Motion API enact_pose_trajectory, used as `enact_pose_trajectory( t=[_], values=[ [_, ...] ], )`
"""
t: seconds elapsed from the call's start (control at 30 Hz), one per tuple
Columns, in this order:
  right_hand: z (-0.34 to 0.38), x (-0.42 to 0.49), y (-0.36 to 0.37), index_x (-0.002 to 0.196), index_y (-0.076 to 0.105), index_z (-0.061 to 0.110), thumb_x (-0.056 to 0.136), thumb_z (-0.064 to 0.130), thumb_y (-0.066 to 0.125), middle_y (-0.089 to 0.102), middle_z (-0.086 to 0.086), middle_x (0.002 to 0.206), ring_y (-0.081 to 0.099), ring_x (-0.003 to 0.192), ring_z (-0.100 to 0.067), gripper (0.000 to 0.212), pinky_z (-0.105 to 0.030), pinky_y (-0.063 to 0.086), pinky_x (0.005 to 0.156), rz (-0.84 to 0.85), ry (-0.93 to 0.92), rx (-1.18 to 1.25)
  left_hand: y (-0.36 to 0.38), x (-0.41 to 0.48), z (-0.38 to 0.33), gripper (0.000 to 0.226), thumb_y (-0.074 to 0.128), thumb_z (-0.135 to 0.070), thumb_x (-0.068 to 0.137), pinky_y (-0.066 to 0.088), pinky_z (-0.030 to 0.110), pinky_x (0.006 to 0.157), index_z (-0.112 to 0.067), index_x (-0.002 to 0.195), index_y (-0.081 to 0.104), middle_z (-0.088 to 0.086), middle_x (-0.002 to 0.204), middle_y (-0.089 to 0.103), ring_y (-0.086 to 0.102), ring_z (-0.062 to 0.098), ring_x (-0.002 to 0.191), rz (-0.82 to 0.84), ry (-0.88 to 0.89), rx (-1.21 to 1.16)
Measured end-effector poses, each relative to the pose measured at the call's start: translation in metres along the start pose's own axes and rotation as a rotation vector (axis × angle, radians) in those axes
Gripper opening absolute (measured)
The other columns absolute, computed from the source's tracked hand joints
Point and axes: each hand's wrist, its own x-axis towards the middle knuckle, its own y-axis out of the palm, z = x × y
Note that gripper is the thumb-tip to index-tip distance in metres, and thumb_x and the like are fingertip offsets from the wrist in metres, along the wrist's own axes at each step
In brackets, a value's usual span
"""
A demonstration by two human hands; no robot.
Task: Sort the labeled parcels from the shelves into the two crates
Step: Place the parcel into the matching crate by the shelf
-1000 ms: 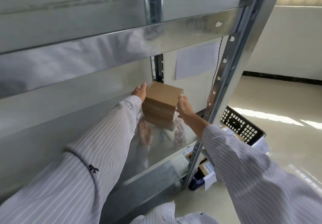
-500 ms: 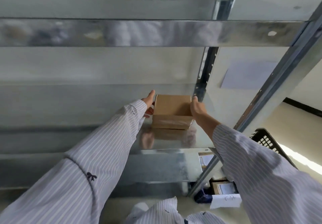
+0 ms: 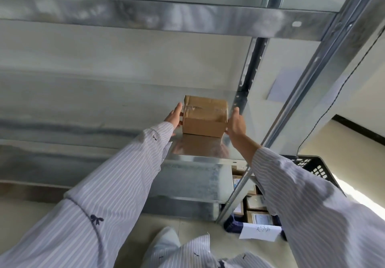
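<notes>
A small brown cardboard parcel [image 3: 205, 117], sealed across its top with clear tape, sits on the shiny metal shelf [image 3: 200, 162] near its right rear post. My left hand [image 3: 174, 117] presses flat against the parcel's left side, fingers pointing away from me. Against its right side presses my right hand [image 3: 235, 123], fingers likewise extended. No label shows on the faces I can see. Below the shelf to the right stands a blue crate [image 3: 231, 225] holding several labeled parcels [image 3: 259, 218], with a black crate [image 3: 312, 164] behind it.
An upper shelf beam [image 3: 166, 17] runs close overhead. The slanted front post [image 3: 302, 92] stands right of my right arm. A white handwritten paper tag [image 3: 260, 231] hangs on the blue crate. A pale sheet [image 3: 283, 86] is stuck on the wall.
My view has swung from the right toward the shelf front. Both hands have stayed on the parcel's two sides, and its taped top now faces me more.
</notes>
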Motion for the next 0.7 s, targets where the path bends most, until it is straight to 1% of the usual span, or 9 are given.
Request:
enact_pose_trajectory(
  t=[0.1, 0.2, 0.3, 0.37, 0.47, 0.53, 0.63, 0.67, 0.7],
  values=[
    [0.003, -0.013, -0.006, 0.140, 0.041, 0.004, 0.100, 0.048, 0.020, 0.046, -0.017, 0.141, 0.044, 0.128, -0.033, 0.063, -0.046, 0.034, 0.109, -0.007, -0.028, -0.040, 0.006, -0.005, 0.007, 0.075, 0.019, -0.070, 0.090, 0.042, 0.043, 0.094, -0.022, 0.146, 0.031, 0.009, 0.147, 0.039, 0.045, 0.028, 0.128, -0.032, -0.019, -0.089],
    [0.001, -0.014, -0.014, 0.141, 0.039, 0.006, 0.100, 0.049, 0.019, 0.043, -0.017, 0.144, 0.041, 0.131, -0.033, 0.063, -0.044, 0.032, 0.110, 0.037, -0.037, -0.055, 0.011, -0.009, 0.009, 0.074, 0.020, -0.068, 0.091, 0.045, 0.042, 0.092, -0.019, 0.145, 0.034, 0.011, 0.146, 0.040, 0.048, 0.031, 0.124, -0.053, -0.013, -0.103],
    [-0.003, -0.014, -0.021, 0.133, 0.049, 0.003, 0.099, 0.050, 0.021, 0.052, -0.019, 0.133, 0.053, 0.114, -0.031, 0.064, -0.043, 0.042, 0.101, 0.078, 0.021, -0.044, 0.014, -0.020, 0.011, 0.074, 0.022, -0.069, 0.090, 0.043, 0.046, 0.100, -0.022, 0.146, 0.031, 0.015, 0.145, 0.040, 0.049, 0.034, 0.124, -0.047, -0.048, -0.084],
    [-0.004, -0.019, -0.023, 0.126, 0.053, 0.003, 0.100, 0.049, 0.021, 0.055, -0.019, 0.127, 0.054, 0.104, -0.028, 0.061, -0.040, 0.044, 0.095, 0.088, 0.009, -0.058, 0.014, -0.028, 0.013, 0.079, 0.021, -0.073, 0.087, 0.043, 0.046, 0.101, -0.022, 0.146, 0.032, 0.016, 0.142, 0.043, 0.049, 0.033, 0.124, -0.041, -0.072, -0.078],
    [-0.005, -0.028, -0.023, 0.129, 0.054, 0.000, 0.101, 0.046, 0.015, 0.054, -0.022, 0.130, 0.053, 0.116, -0.034, 0.066, -0.044, 0.039, 0.103, 0.083, -0.053, -0.115, 0.011, -0.038, 0.016, 0.080, 0.020, -0.073, 0.087, 0.039, 0.046, 0.100, -0.020, 0.144, 0.035, 0.014, 0.142, 0.044, 0.046, 0.033, 0.127, -0.078, -0.067, -0.111],
    [-0.006, -0.034, -0.024, 0.119, 0.060, 0.001, 0.102, 0.046, 0.015, 0.058, -0.024, 0.124, 0.055, 0.114, -0.036, 0.066, -0.049, 0.040, 0.103, 0.116, -0.085, -0.099, 0.010, -0.044, 0.018, 0.076, 0.020, -0.071, 0.089, 0.037, 0.045, 0.100, -0.018, 0.141, 0.039, 0.011, 0.142, 0.045, 0.047, 0.032, 0.126, -0.111, -0.047, -0.138],
    [-0.011, -0.037, -0.024, 0.086, 0.063, 0.017, 0.099, 0.050, 0.018, 0.067, -0.015, 0.105, 0.062, 0.100, -0.032, 0.057, -0.051, 0.046, 0.096, 0.108, -0.089, -0.056, 0.009, -0.049, 0.022, 0.073, 0.019, -0.067, 0.092, 0.037, 0.039, 0.093, -0.015, 0.137, 0.042, 0.006, 0.136, 0.049, 0.050, 0.029, 0.121, -0.124, -0.012, -0.151],
    [-0.012, -0.038, -0.024, 0.081, 0.061, 0.018, 0.099, 0.049, 0.019, 0.067, -0.015, 0.101, 0.062, 0.098, -0.033, 0.055, -0.051, 0.047, 0.095, 0.099, -0.082, -0.039, 0.008, -0.049, 0.025, 0.072, 0.019, -0.067, 0.092, 0.038, 0.036, 0.086, -0.013, 0.129, 0.048, 0.006, 0.128, 0.053, 0.053, 0.027, 0.115, -0.129, -0.001, -0.144],
    [-0.014, -0.039, -0.023, 0.082, 0.061, 0.016, 0.100, 0.049, 0.020, 0.067, -0.017, 0.101, 0.062, 0.099, -0.034, 0.055, -0.051, 0.047, 0.095, 0.095, -0.075, -0.022, 0.008, -0.050, 0.028, 0.068, 0.018, -0.065, 0.093, 0.037, 0.035, 0.080, -0.011, 0.114, 0.055, 0.007, 0.116, 0.057, 0.054, 0.025, 0.105, -0.136, 0.009, -0.135]
  ],
)
